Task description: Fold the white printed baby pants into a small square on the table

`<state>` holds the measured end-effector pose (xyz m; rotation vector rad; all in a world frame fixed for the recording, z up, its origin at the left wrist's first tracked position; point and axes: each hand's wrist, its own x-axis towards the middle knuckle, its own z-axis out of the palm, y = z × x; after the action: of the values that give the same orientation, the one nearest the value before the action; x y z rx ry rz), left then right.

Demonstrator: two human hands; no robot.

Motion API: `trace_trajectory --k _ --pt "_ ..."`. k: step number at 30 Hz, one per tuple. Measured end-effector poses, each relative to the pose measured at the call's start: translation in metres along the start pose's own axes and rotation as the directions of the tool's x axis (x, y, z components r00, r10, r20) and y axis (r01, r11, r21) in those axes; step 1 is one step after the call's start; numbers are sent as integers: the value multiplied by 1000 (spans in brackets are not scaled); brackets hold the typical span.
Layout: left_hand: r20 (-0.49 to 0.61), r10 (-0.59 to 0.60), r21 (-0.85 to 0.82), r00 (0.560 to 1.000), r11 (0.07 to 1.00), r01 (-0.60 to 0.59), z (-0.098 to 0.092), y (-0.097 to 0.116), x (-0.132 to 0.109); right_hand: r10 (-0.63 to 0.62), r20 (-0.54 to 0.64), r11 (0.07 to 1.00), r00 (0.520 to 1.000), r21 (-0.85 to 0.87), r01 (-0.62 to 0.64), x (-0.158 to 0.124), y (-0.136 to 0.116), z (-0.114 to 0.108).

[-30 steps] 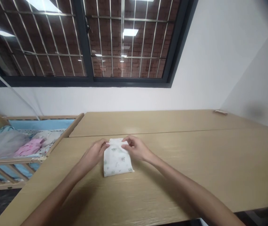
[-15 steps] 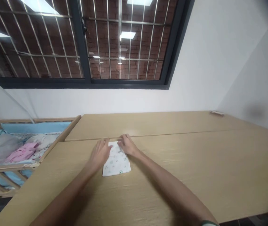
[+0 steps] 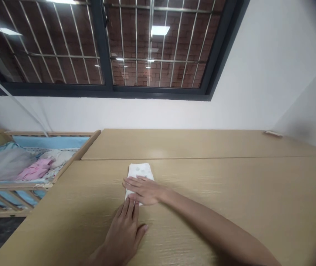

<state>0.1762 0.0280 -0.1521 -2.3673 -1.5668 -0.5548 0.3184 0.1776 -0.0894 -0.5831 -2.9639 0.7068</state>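
Note:
A small folded white cloth (image 3: 139, 169) with a faint printed pattern lies flat on the wooden tabletop (image 3: 216, 199). Across its middle rests my right hand (image 3: 143, 190), palm down with the fingers stretched out to the left. My left hand (image 3: 126, 229) is on the near side, its fingers pointing forward and the fingertips at the cloth's near edge, close to my right hand's thumb. The left thumb sticks out to the right over the wood. Much of the cloth's lower half is hidden under the hands.
To the left stands a wooden crib (image 3: 43, 186) with blue padding, holding a pink cloth (image 3: 37, 169) and pale bedding. A barred window (image 3: 158, 48) is above the table. A small flat object (image 3: 273, 134) lies at the back right, near the wall.
Both hands have come from the cloth's far edge toward me. My right hand now lies flat across the cloth, and my left hand is at its near edge. The view has shifted slightly.

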Motion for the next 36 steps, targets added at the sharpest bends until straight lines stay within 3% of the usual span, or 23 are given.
trace_trajectory --k 4,9,13,16,19,21,23,27,29,36 --pt "-72 15 -47 997 999 -19 10 -7 -3 80 -103 994 991 -72 -88 22 38 -11" --pt "-51 6 -76 999 997 -10 12 -7 -5 81 -182 986 980 -131 -106 39 70 -19" --pt "-10 33 -66 999 997 -34 8 -13 1 117 -245 974 962 -162 -160 43 81 -21" --pt "43 97 -133 994 987 -90 3 -32 11 92 -333 966 939 -198 -165 36 75 -27" --pt "64 89 -240 994 968 -71 -3 -57 20 83 -440 966 894 -185 -181 15 55 -35" --pt "77 107 -302 991 950 -80 -6 -70 25 108 -435 975 894 -131 -181 -5 36 -39" --pt "116 123 -356 986 932 -74 -10 -75 31 132 -356 984 925 -69 -167 -29 17 -39" --pt "254 17 -453 967 886 104 -21 -76 48 148 -178 987 973 -35 -156 -70 -8 -29" --pt "301 -31 -506 953 842 188 -26 -78 58 152 -147 986 977 -51 -161 -81 -11 -23" --pt "366 -74 -650 928 693 311 -39 -96 70 234 -304 972 923 93 -216 -74 -7 -22"
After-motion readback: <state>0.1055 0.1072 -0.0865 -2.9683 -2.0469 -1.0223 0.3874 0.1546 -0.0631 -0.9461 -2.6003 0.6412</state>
